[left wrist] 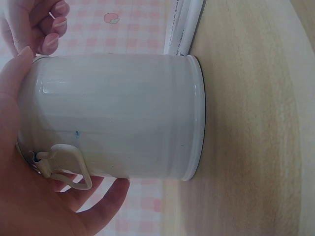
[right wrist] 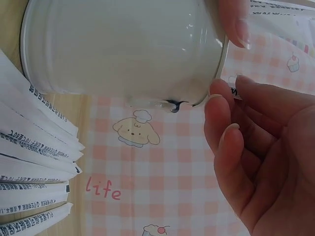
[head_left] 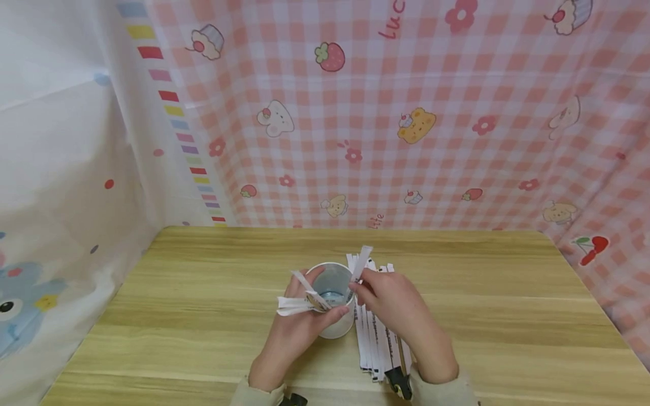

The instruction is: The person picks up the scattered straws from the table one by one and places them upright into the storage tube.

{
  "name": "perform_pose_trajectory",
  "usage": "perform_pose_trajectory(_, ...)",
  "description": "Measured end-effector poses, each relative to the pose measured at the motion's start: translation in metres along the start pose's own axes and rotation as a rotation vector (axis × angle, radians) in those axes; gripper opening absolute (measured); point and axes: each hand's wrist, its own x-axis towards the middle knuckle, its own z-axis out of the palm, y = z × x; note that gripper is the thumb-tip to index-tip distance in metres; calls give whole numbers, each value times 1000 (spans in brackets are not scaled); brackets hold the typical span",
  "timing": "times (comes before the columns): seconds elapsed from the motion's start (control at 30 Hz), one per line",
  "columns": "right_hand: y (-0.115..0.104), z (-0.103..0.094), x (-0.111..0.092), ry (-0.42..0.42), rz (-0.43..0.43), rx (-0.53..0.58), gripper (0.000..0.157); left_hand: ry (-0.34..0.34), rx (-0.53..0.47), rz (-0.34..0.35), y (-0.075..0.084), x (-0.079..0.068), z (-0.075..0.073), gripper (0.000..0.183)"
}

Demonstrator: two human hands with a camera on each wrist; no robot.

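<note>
My left hand (head_left: 298, 337) grips a white metal pail (head_left: 337, 328) around its rim, the thumb along the near edge. A wire loop (left wrist: 71, 167) hangs from the pail's side in the left wrist view. Several narrow white paper-wrapped sticks (head_left: 295, 305) lean out over the pail's left rim, beside the left fingers. At the right rim, my right hand (head_left: 398, 299) pinches another white paper-wrapped stick (head_left: 361, 264) between thumb and fingertips. It slants, with its upper end above the hand and its lower end at the pail's mouth.
Right of the pail, under my right forearm, lies a pile of printed paper-wrapped sticks (head_left: 374, 341). The wood-grain table (head_left: 203, 316) extends to both sides. A pink checked cloth (head_left: 376, 84) hangs behind it, with a white cloth (head_left: 61, 146) at the left.
</note>
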Motion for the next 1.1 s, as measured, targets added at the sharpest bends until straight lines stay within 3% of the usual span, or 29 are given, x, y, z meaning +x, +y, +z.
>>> perform_pose_trajectory(0.1,1,0,-1,-35,32,17,14,-5,-4,-7,0,-1,0,72)
perform_pose_trajectory(0.3,10,-5,-3,-81,106,47,27,3,-1,-16,-1,-2,1,72)
perform_pose_trajectory(0.4,16,-9,-4,-88,139,68,26,3,-1,-17,-1,-3,0,73)
perform_pose_trajectory(0.63,39,-14,-8,-123,308,159,21,2,-20,-21,-2,-3,0,73)
perform_pose_trajectory(0.83,59,-7,-12,-220,491,281,22,14,-27,6,-1,-2,-1,72)
perform_pose_trajectory(1.1,78,11,-12,-279,604,260,23,1,-26,4,0,-2,0,74)
